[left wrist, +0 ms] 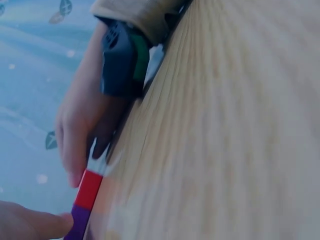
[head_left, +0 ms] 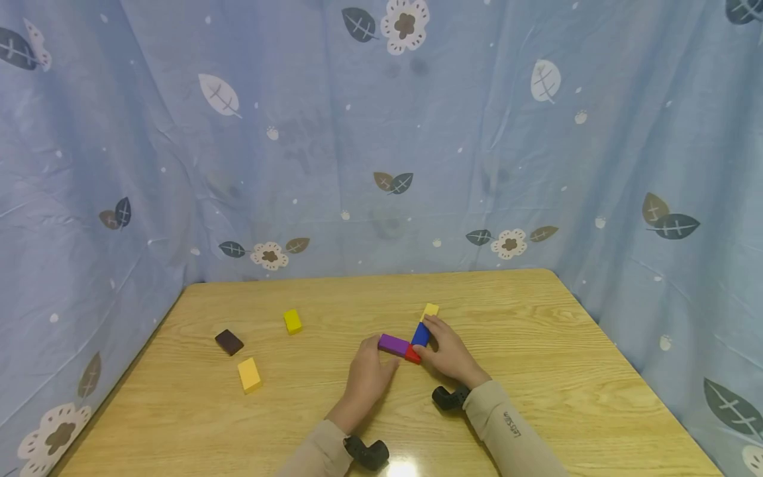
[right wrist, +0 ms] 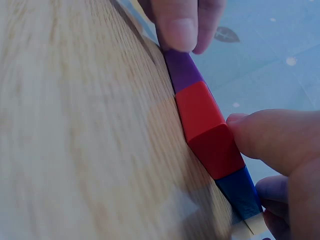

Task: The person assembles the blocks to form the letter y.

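A purple block (head_left: 394, 345), a red block (head_left: 412, 354), a blue block (head_left: 420, 334) and a pale yellow block (head_left: 430, 310) touch end to end on the table, forming a bent line with red at the corner. At the purple block's outer end, my left hand (head_left: 365, 374) holds it, with the thumb along its near side. My right hand (head_left: 450, 354) lies over the blue part. In the right wrist view, its thumb touches the red block (right wrist: 207, 117) and its other fingers are curled beside the blue block (right wrist: 240, 192).
Apart on the left side of the wooden table (head_left: 507, 305) lie a dark brown block (head_left: 229, 342), a bright yellow block (head_left: 293, 321) and an orange-yellow block (head_left: 249, 375). A blue patterned curtain (head_left: 334, 132) hangs along the table's back and sides.
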Demonstrator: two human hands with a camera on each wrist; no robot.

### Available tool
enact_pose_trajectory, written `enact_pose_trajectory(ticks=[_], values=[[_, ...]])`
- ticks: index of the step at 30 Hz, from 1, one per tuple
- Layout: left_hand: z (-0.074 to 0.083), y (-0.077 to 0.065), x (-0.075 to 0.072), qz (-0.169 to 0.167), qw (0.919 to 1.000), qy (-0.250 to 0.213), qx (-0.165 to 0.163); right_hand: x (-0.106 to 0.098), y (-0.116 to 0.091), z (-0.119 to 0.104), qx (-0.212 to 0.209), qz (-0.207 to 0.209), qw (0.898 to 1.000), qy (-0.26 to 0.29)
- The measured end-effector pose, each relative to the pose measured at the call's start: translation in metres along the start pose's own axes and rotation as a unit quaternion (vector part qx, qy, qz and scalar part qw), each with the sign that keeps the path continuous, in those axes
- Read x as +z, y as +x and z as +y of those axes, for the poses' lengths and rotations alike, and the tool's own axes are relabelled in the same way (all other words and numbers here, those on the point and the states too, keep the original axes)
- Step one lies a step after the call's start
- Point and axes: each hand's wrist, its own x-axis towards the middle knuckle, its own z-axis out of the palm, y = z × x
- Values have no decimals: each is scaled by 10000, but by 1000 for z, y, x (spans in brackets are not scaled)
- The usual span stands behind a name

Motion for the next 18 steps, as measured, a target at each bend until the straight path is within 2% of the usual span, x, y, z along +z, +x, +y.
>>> enact_pose_trajectory(ticks=[6, 18], values=[[-9, 5, -13, 49, 9993, -15, -361, 0, -1, 0, 62, -26, 10000, 41], [-42, 12, -47, 34, 9947, 85, -1020, -1, -1, -2, 65, -33, 9999, 140]])
